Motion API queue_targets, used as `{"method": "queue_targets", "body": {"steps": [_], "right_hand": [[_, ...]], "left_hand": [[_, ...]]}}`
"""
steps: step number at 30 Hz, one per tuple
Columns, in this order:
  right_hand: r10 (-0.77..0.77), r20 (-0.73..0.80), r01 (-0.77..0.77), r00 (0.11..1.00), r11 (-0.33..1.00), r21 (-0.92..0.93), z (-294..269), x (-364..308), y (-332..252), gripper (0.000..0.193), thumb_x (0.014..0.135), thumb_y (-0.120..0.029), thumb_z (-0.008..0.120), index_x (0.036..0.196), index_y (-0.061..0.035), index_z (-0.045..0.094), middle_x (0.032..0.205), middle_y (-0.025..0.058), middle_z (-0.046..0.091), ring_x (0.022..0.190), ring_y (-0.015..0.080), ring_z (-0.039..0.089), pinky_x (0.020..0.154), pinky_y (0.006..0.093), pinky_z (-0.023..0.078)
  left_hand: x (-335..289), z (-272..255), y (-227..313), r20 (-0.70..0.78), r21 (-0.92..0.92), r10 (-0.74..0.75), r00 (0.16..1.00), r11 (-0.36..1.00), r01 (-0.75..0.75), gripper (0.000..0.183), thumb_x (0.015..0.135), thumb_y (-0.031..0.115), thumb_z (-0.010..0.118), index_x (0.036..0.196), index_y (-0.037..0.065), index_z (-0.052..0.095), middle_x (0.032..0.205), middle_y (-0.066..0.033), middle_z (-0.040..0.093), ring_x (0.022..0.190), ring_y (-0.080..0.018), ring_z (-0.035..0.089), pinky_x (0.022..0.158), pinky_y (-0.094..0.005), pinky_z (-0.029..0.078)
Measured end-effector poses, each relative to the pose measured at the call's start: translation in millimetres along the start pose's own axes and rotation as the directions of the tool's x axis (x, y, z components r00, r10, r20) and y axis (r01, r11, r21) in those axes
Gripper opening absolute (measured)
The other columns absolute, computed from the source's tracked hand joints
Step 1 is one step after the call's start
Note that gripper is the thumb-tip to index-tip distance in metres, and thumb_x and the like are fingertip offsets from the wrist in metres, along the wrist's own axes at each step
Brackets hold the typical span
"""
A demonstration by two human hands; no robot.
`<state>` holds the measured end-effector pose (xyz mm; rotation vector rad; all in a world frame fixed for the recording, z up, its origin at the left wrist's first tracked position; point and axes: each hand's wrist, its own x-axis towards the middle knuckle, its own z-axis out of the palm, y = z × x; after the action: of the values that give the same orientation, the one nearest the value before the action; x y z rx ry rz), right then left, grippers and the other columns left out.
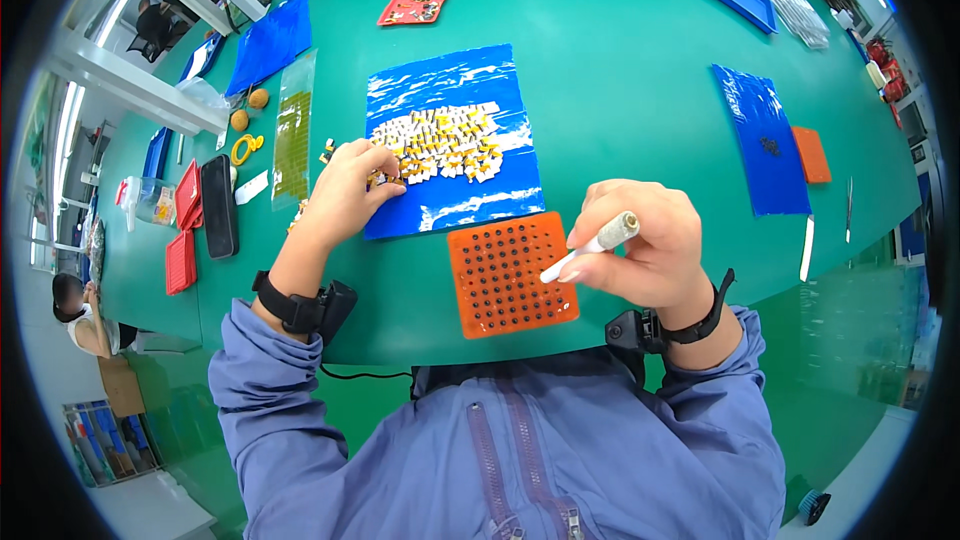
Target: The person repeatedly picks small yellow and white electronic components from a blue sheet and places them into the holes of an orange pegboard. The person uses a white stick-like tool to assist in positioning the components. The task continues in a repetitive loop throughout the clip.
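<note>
One white stick [612, 233], mid-frame, pinched in the right hand [645, 240], slants tip-down over the orange block [458, 280], probably for aim; left hand [350, 185] curls, hold unclear, at white-and-yellow pieces [445, 143] heaped on a blue sheet [440, 75], likely for easy reach.

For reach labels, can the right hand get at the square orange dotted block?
Likely yes: the right hand, holding a slim white stick, is beside the block, with nothing visibly between them.
</note>
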<state>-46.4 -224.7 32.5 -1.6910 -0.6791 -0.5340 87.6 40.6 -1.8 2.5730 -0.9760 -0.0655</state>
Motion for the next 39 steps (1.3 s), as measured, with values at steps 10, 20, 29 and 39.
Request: {"method": "queue_targets", "body": {"steps": [10,20,29,39], "right_hand": [[0.162,-0.086,-0.133,0.983,0.953,0.271,-5,-1,-1,0.009,0.072,0.000,0.066,0.076,-0.0003,0.057,0.071,0.0045,0.059,0.060,0.0075,0.052,0.052,0.0199,0.040],[0.352,0.069,-0.350,0.934,0.855,0.382,-4,1,-3,0.012,0.074,0.003,0.063,0.085,0.0010,0.058,0.079,0.0043,0.059,0.072,0.0073,0.055,0.062,0.0193,0.042],[0.414,0.104,-0.417,0.904,0.804,0.424,4,2,4,0.013,0.073,0.008,0.061,0.084,0.0040,0.055,0.079,0.0126,0.061,0.073,0.0163,0.062,0.064,0.0232,0.049],[0.435,0.205,-0.480,0.877,0.766,0.426,3,2,5,0.012,0.076,0.001,0.062,0.087,0.0019,0.058,0.078,0.0062,0.061,0.074,0.0091,0.058,0.064,0.0211,0.046]], "left_hand": [[-5,-6,30,0.043,-0.460,-0.135,0.990,0.877,0.140,0.011,0.074,0.003,0.062,0.082,0.003,0.055,0.075,-0.0032,0.051,0.069,-0.0117,0.049,0.061,-0.0231,0.040],[-34,-3,80,-0.080,-0.995,0.061,0.995,-0.061,-0.076,0.008,0.081,0.000,0.054,0.088,0.000,0.052,0.075,-0.0068,0.053,0.067,-0.0119,0.053,0.060,-0.0229,0.043],[-33,22,83,-0.169,-0.892,0.172,0.970,-0.445,-0.076,0.015,0.078,0.003,0.059,0.084,0.003,0.045,0.072,-0.0128,0.056,0.063,-0.0187,0.058,0.053,-0.0258,0.048],[-38,25,82,-0.113,-0.892,0.228,0.967,-0.452,0.003,0.012,0.079,0.000,0.058,0.082,0.001,0.047,0.070,-0.0156,0.058,0.061,-0.0196,0.060,0.053,-0.0283,0.050]]}}
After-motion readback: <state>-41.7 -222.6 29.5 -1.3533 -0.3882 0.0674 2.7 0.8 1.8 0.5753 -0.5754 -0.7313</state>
